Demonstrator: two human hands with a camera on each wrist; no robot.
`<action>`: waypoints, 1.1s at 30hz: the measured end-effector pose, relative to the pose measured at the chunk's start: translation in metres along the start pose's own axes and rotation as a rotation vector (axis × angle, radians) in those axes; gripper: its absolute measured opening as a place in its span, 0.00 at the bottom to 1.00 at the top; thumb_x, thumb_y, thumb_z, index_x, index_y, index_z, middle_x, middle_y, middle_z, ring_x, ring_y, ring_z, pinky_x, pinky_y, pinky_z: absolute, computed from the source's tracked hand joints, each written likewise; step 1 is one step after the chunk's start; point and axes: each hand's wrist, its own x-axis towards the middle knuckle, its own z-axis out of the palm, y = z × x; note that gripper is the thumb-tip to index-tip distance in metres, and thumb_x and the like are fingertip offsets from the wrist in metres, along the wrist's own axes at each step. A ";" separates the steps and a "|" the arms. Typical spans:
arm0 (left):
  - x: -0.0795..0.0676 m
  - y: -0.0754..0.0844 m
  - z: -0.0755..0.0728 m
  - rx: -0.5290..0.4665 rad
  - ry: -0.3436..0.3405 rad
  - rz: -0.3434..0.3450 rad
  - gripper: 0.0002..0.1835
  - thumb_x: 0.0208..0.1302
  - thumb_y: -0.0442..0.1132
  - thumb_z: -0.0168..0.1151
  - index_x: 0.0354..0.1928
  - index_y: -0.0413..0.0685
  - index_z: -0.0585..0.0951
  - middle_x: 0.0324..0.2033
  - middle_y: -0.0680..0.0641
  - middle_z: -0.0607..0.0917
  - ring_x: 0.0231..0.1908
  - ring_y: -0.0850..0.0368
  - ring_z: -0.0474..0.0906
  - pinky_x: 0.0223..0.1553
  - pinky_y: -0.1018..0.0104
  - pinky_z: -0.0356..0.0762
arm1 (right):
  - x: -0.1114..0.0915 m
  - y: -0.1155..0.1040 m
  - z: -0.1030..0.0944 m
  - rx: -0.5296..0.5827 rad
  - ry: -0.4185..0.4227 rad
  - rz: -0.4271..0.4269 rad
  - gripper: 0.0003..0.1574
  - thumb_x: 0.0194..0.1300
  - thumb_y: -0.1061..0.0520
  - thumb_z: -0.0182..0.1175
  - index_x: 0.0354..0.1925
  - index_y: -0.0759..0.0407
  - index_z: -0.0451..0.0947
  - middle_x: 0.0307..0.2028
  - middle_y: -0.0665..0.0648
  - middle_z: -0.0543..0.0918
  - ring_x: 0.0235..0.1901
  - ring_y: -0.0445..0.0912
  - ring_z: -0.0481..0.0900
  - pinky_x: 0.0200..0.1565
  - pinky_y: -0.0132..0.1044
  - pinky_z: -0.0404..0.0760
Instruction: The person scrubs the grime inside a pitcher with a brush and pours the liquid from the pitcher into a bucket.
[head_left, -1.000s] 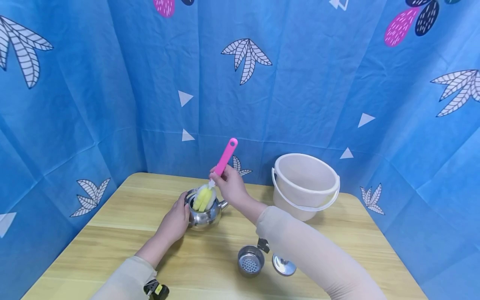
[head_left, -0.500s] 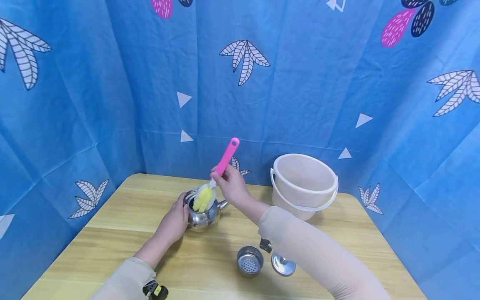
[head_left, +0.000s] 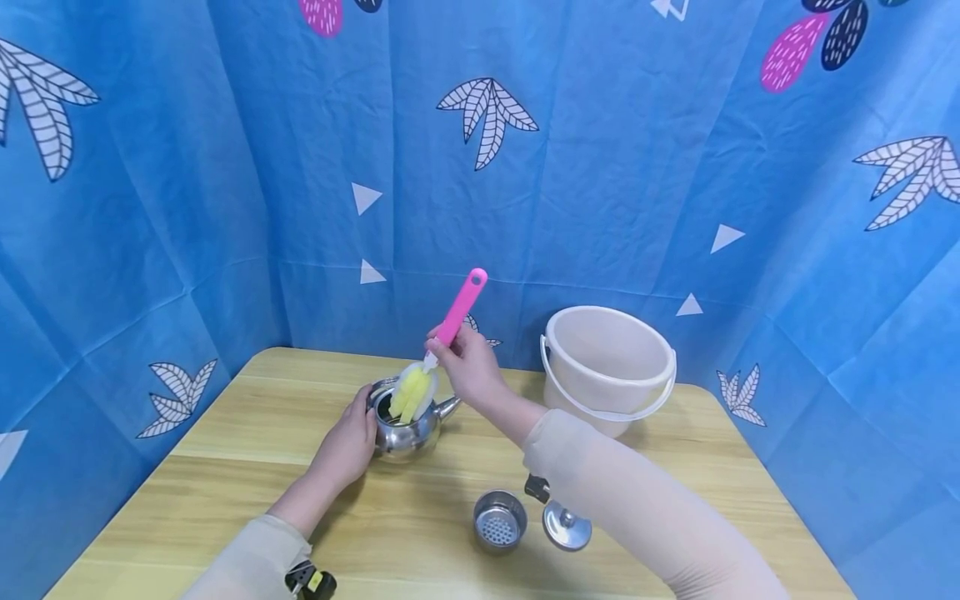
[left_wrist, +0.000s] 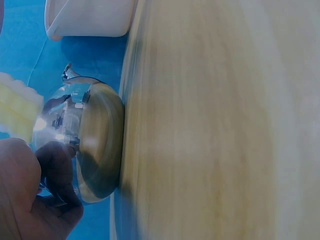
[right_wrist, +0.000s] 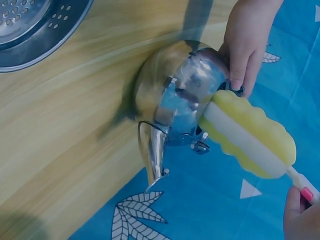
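Note:
A shiny steel teapot (head_left: 405, 442) stands on the wooden table with its lid off and its spout toward the right. My left hand (head_left: 351, 440) holds it from the left side, at the body and the upper rim. In my right hand (head_left: 471, 367) is a sponge bottle brush, pinched low on its pink handle (head_left: 463, 305). Its yellow and white sponge head (right_wrist: 255, 132) slants into the teapot's mouth, most of it showing above the rim. The tip is hidden inside the pot.
A perforated steel strainer cup (head_left: 500, 522) and a round metal lid (head_left: 567, 527) lie nearer the front, beside my right sleeve. A pale bucket (head_left: 600, 400) with its handle down stands at the back right. Blue patterned cloth (head_left: 487, 208) hangs behind the table.
My right hand has moved slightly up and to the right, drawing the brush a little farther out of the teapot. The left hand stays on the pot.

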 end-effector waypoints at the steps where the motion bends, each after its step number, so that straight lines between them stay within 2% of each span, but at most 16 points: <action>1: 0.000 0.000 0.000 -0.001 0.002 0.001 0.30 0.81 0.42 0.35 0.76 0.32 0.49 0.69 0.25 0.63 0.67 0.29 0.64 0.66 0.37 0.64 | 0.000 0.000 -0.001 0.004 -0.002 0.001 0.10 0.73 0.57 0.59 0.49 0.59 0.80 0.44 0.59 0.86 0.44 0.45 0.84 0.49 0.37 0.85; 6: 0.000 -0.001 0.002 0.004 0.005 0.005 0.29 0.81 0.42 0.35 0.77 0.33 0.49 0.69 0.25 0.64 0.66 0.29 0.65 0.66 0.37 0.66 | -0.003 -0.004 -0.007 0.006 0.000 -0.004 0.09 0.73 0.57 0.59 0.48 0.58 0.80 0.45 0.58 0.86 0.45 0.46 0.84 0.49 0.37 0.85; 14: 0.002 -0.004 0.004 0.003 0.015 0.009 0.29 0.81 0.41 0.36 0.76 0.33 0.50 0.69 0.25 0.64 0.66 0.29 0.64 0.66 0.37 0.65 | -0.004 -0.011 -0.023 -0.001 0.054 -0.051 0.09 0.72 0.58 0.61 0.48 0.60 0.81 0.44 0.56 0.87 0.46 0.47 0.85 0.48 0.38 0.86; 22: 0.001 -0.004 0.003 0.002 0.026 0.016 0.29 0.81 0.41 0.37 0.76 0.32 0.51 0.68 0.25 0.65 0.66 0.30 0.66 0.65 0.37 0.66 | -0.007 -0.014 -0.039 0.021 0.072 -0.028 0.12 0.72 0.59 0.60 0.50 0.63 0.80 0.52 0.58 0.85 0.50 0.48 0.84 0.50 0.38 0.85; 28: 0.000 -0.002 0.002 0.008 0.026 0.015 0.29 0.81 0.41 0.36 0.76 0.30 0.51 0.68 0.24 0.64 0.66 0.30 0.65 0.66 0.38 0.66 | -0.011 -0.016 -0.051 0.036 0.075 -0.027 0.13 0.73 0.58 0.59 0.51 0.64 0.80 0.47 0.59 0.86 0.50 0.50 0.84 0.52 0.38 0.84; 33: 0.000 -0.003 0.003 0.005 0.032 0.019 0.29 0.81 0.40 0.37 0.75 0.31 0.51 0.68 0.24 0.65 0.66 0.30 0.65 0.66 0.37 0.66 | -0.014 -0.016 -0.057 0.023 0.099 -0.070 0.10 0.73 0.60 0.59 0.48 0.65 0.81 0.45 0.61 0.86 0.46 0.50 0.85 0.49 0.38 0.85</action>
